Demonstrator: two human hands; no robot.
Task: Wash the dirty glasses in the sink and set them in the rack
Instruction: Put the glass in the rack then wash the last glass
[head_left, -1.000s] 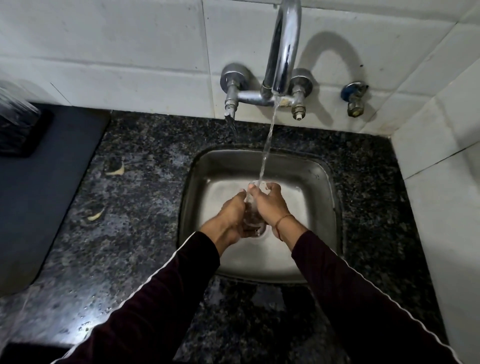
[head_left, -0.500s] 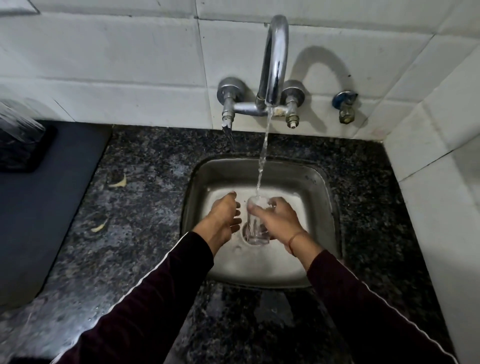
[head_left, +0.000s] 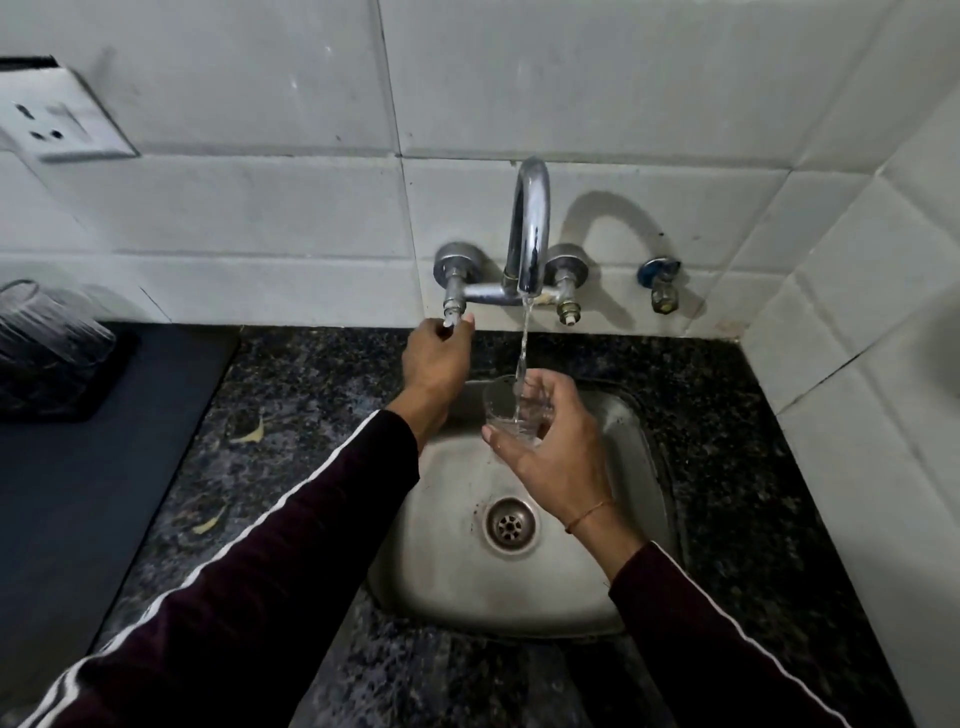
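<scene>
A clear drinking glass (head_left: 506, 410) is held upright over the steel sink (head_left: 447, 587), with my right hand (head_left: 558, 457) wrapped around it from the right. A thin stream of water falls from the chrome tap spout (head_left: 529, 223) into the glass. My left hand (head_left: 434, 358) reaches up to the tap's left handle (head_left: 453, 306), and its fingertips pinch the lever end. On the far left an upturned clear glass (head_left: 47, 322) stands on a dark rack tray (head_left: 78, 400).
Dark speckled granite counter (head_left: 311, 395) surrounds the sink, with small pale scraps (head_left: 249, 434) on it. A dark mat (head_left: 78, 519) covers the left side. White tiled walls stand behind and at right, with a wall socket (head_left: 57, 122) and a small valve (head_left: 662, 283). The sink drain (head_left: 510, 525) is uncovered.
My left hand left the glass and rose to the tap's left handle. My right hand lifted the glass higher under the stream. The camera tilted up.
</scene>
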